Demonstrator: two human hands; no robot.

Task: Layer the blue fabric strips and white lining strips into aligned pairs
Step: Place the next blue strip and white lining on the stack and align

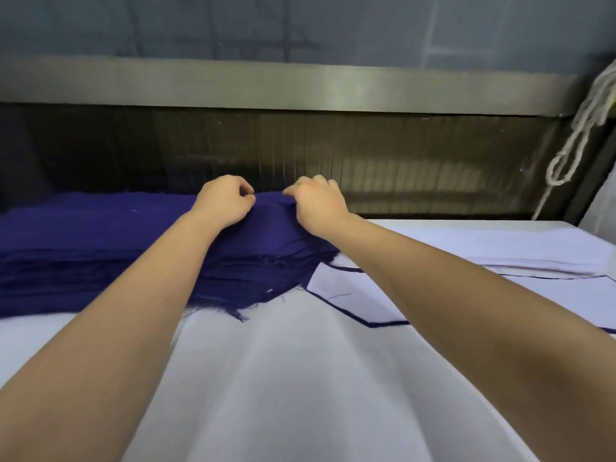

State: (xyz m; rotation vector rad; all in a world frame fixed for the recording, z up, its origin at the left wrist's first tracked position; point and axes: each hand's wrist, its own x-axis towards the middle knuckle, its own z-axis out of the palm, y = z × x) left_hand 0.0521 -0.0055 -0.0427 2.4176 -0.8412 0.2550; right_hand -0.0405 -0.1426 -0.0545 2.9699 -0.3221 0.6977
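Note:
A thick stack of dark blue fabric strips (100, 248) lies across the left and middle of the table, frayed at its right end. My left hand (223, 201) and my right hand (318, 203) are both at the far edge of the stack's top, fingers curled, each pinching the top blue strip there. To the right lie white lining strips (500, 245) in a flat pile, and in front of them white pieces with thin blue edges showing beneath (353, 295).
The table is covered in white cloth (300, 395). Behind it runs a dark ribbed machine panel (366, 161) under a metal rail (300, 85). A white cord (576, 135) hangs at the far right.

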